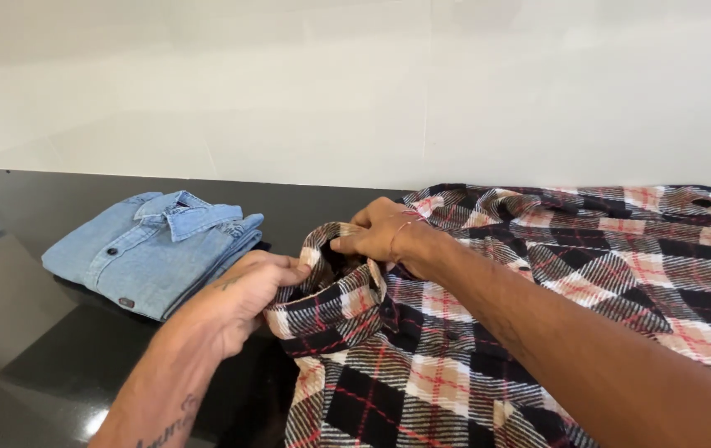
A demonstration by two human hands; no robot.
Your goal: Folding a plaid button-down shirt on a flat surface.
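plaid shirt (538, 282) spread across lower right of frame on dark surface (32, 332). left hand (235, 303) and right hand (380, 232), each grip clamped on its collar (331, 299) at centre. folded denim shirt (152, 249) lies left, apart.

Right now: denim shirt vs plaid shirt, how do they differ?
The denim shirt is plain light blue; the plaid shirt is checked in black, cream and red. The denim shirt lies folded into a neat rectangle, while the plaid shirt is spread open. No hand touches the denim shirt; the left hand and right hand both grip the plaid shirt's collar. Both are collared shirts lying on the dark glossy countertop.
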